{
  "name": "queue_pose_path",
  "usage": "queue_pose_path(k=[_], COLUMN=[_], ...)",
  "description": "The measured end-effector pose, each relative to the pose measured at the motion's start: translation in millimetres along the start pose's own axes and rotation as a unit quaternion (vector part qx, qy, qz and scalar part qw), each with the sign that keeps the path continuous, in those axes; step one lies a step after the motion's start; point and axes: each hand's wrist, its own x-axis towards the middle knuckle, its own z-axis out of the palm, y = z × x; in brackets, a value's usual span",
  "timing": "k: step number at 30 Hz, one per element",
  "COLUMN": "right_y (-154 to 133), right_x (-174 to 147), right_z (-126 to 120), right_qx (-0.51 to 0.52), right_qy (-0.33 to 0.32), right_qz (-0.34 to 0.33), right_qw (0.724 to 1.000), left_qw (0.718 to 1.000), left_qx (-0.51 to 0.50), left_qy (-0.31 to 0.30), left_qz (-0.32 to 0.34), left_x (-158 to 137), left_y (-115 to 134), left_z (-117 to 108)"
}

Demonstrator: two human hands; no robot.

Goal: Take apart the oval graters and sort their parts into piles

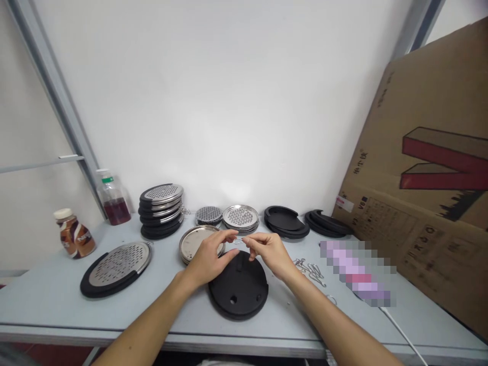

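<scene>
Right grip [270, 250] on wire [238, 242], grey table [46, 302], white wall [236, 101]

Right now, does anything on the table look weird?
Yes: the purple thing at right shows only as blurry squares. Metal hooks beside the right hand lie jumbled, unlike the disc stack.

Partial "NES" [84, 237] on the brown bottle [73, 239], "V6" [362, 203] and recycling sign [429, 230] on the cardboard box [385, 168]
</scene>
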Motion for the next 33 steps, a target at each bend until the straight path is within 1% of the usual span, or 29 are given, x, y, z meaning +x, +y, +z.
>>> queue_pose_path(k=[4,7,9,11,13,15,16,19,21,23,25,28,30,33], right_y=[-1.0,-2.3,-4.1,-6.8,-10.0,-12.5,-13.0,-10.5,-6.7,-3.0,-0.8,0.0,-0.1,-0.9], right_x=[1.7,0.0,-3.5,-8.5,-13.1,-15.8,-16.2,-14.4,-12.9,-12.5,-13.2,-14.8,-15.2,-14.6], right_z=[-5.3,-5.7,-2.5,2.2,6.1,7.1,6.4,3.0,2.5,4.6,8.4,13.6,15.1,14.3], right_qx=[0.027,-0.006,-0.055,-0.098,-0.123,-0.137,-0.144,-0.161,-0.162,-0.155,-0.149,-0.144,-0.126,-0.086], right_qy=[0.013,0.028,0.050,0.056,0.031,0.011,0.013,0.025,0.021,0.018,0.020,0.024,0.018,0.012], right_qz=[-0.001,-0.020,-0.058,-0.120,-0.178,-0.207,-0.211,-0.210,-0.202,-0.192,-0.185,-0.175,-0.160,-0.132], right_qw=[1.000,0.999,0.996,0.986,0.976,0.969,0.967,0.964,0.966,0.969,0.971,0.974,0.979,0.987], left_qw=[0.997,0.996,0.996,0.996,0.993,0.991,0.990,0.990,0.990,0.986,0.972,0.934,0.921,0.921], left_qx=[0.004,-0.005,-0.028,-0.056,-0.078,-0.091,-0.095,-0.106,-0.113,-0.144,-0.222,-0.347,-0.377,-0.370], left_qy=[-0.003,-0.011,0.010,0.045,0.077,0.094,0.099,0.093,0.083,0.069,0.046,-0.002,-0.020,-0.007], left_qz=[0.074,0.091,0.079,0.057,0.031,0.002,-0.010,-0.029,-0.031,-0.042,-0.062,-0.086,-0.099,-0.123], left_x=[14.0,19.8,18.9,15.2,10.5,6.2,4.5,0.9,-0.2,-0.7,-1.0,-1.6,-1.6,-0.8], left_y=[1.6,-2.4,-4.1,-3.6,-1.9,-1.0,-1.2,-3.5,-4.4,-3.7,-1.7,1.2,1.4,-1.3], left_z=[-6.2,-2.5,3.6,10.0,14.5,16.3,16.3,14.6,13.4,13.2,14.3,18.0,20.6,21.9])
